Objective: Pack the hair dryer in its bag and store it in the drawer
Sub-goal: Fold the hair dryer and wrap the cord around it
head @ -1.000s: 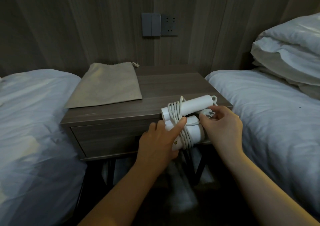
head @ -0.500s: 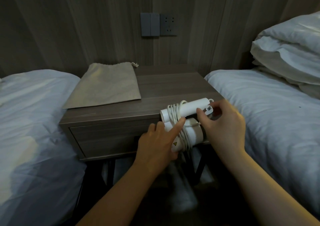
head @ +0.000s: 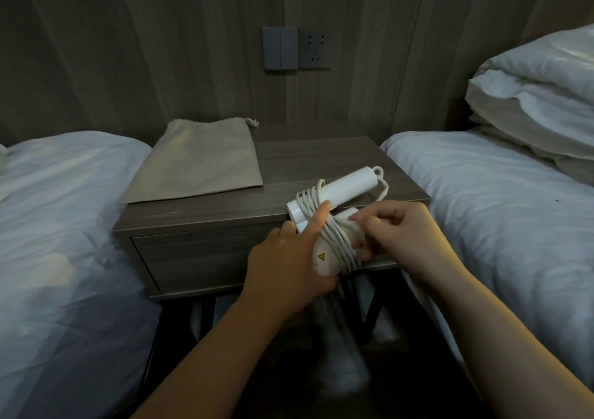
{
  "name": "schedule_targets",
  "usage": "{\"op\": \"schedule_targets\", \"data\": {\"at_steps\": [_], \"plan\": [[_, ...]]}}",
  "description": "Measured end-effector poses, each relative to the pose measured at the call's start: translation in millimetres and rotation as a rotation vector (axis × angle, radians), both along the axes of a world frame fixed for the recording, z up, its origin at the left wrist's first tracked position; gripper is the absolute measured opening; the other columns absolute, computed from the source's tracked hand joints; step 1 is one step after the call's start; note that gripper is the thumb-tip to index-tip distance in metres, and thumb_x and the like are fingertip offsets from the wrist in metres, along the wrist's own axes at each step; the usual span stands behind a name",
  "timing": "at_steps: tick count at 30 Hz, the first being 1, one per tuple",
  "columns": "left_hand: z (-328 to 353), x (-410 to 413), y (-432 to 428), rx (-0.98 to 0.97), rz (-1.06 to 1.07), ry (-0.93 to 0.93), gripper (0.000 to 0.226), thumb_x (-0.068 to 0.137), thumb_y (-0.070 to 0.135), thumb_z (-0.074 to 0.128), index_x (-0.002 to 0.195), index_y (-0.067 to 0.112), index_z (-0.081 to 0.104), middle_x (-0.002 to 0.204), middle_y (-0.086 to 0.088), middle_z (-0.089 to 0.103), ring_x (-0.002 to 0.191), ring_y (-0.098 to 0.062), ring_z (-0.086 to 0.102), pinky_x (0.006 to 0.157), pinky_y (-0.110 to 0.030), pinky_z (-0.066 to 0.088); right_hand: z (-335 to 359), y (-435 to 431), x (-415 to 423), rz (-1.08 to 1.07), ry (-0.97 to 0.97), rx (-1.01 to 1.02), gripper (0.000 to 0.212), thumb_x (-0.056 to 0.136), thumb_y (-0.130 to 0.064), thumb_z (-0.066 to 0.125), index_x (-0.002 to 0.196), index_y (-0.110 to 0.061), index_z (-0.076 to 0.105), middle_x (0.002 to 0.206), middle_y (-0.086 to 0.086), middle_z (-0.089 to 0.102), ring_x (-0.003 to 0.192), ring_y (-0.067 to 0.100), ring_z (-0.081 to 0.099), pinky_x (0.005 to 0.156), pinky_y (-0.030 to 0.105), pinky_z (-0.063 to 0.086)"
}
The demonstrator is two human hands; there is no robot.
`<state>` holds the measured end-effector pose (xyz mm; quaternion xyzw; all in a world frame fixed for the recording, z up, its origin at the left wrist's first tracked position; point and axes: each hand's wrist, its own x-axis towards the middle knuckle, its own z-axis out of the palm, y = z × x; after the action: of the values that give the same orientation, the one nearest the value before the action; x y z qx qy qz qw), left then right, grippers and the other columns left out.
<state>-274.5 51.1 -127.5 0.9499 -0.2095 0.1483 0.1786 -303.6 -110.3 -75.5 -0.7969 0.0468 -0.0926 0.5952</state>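
Hair dryer (head: pixel 340 188), white, folded, cord (head: pixel 334 238) wound round it, held at the front right corner of the nightstand (head: pixel 321 161). Going left to right: white bed (head: pixel 64 225), beige drawstring bag (head: pixel 196 161) flat on the dark wood top, drawer (head: pixel 199 258) shut below. Left hand (head: pixel 289 264) wrapped round the dryer body, forefinger pressed on the coils; right hand (head: pixel 405 241) pinching the cord end. Second bed (head: pixel 498 209) with pillows (head: pixel 533 97) far right. Switch (head: pixel 279 48) and socket (head: pixel 314 48) on wood-panel wall. Only label: a yellow warning triangle (head: pixel 320 256), no readable text.

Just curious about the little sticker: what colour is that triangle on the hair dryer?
Yellow, a small warning triangle on the white hair dryer, seen in the head view.
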Motion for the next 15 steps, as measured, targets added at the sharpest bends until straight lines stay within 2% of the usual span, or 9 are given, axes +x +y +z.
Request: {"op": "schedule_targets", "data": {"at_steps": [5,7,9,12,14,15], "plan": [[10.2,3.6,10.1,-0.046,0.051,-0.059,0.104,0.067,0.064,0.064,0.141,0.046,-0.007,0.119,-0.003,0.050,0.101,-0.019,0.052,0.071,-0.031,0.045,3.1,3.0,-0.6,0.138,0.080,0.121,0.005,0.082,-0.007,0.063,0.081,-0.008,0.068,0.072,0.020,0.072,0.057,0.020,0.068,0.067,0.034,0.056],[10.4,3.5,12.8,-0.034,0.061,-0.086,0.103,0.069,0.061,0.065,0.143,0.045,-0.005,0.120,-0.003,0.048,0.103,-0.018,0.051,0.070,-0.028,0.041,4.0,3.7,-1.3,0.115,0.092,-0.001,0.005,0.079,-0.014,0.070,0.080,-0.010,0.069,0.068,0.011,0.074,0.059,0.012,0.069,0.066,0.026,0.055],[9.8,3.8,13.1,-0.023,0.058,-0.085,0.101,0.069,0.061,0.064,0.143,0.045,-0.004,0.118,-0.002,0.047,0.102,-0.018,0.049,0.069,-0.027,0.037,3.1,3.3,-1.8,0.048,0.049,-0.248,0.011,0.073,-0.022,0.075,0.078,-0.016,0.068,0.067,0.003,0.072,0.059,0.007,0.066,0.060,0.018,0.051],[9.1,7.0,12.8,-0.009,0.036,-0.081,0.101,0.069,0.064,0.062,0.143,0.045,-0.004,0.116,-0.002,0.048,0.102,-0.017,0.049,0.071,-0.027,0.038,1.1,2.6,-1.8,-0.033,-0.038,-0.599,0.022,0.065,-0.033,0.080,0.077,-0.024,0.063,0.079,-0.007,0.060,0.068,0.005,0.057,0.056,0.014,0.038],[8.3,9.1,14.0,0.005,0.016,-0.098,0.100,0.069,0.065,0.061,0.143,0.043,-0.002,0.115,-0.002,0.049,0.099,-0.016,0.050,0.072,-0.026,0.040,-2.6,-0.8,3.6,-0.042,-0.004,-0.637,0.041,0.061,-0.039,0.082,0.088,-0.025,0.055,0.095,-0.009,0.048,0.081,0.006,0.051,0.062,0.013,0.034],[8.5,9.1,14.9,-0.006,0.016,-0.101,0.099,0.068,0.065,0.061,0.144,0.044,0.000,0.115,-0.001,0.050,0.099,-0.015,0.051,0.071,-0.025,0.041,-4.3,-3.5,6.9,-0.035,0.054,-0.583,0.055,0.058,-0.041,0.083,0.098,-0.025,0.050,0.105,-0.008,0.043,0.091,0.008,0.049,0.069,0.015,0.036]]}}
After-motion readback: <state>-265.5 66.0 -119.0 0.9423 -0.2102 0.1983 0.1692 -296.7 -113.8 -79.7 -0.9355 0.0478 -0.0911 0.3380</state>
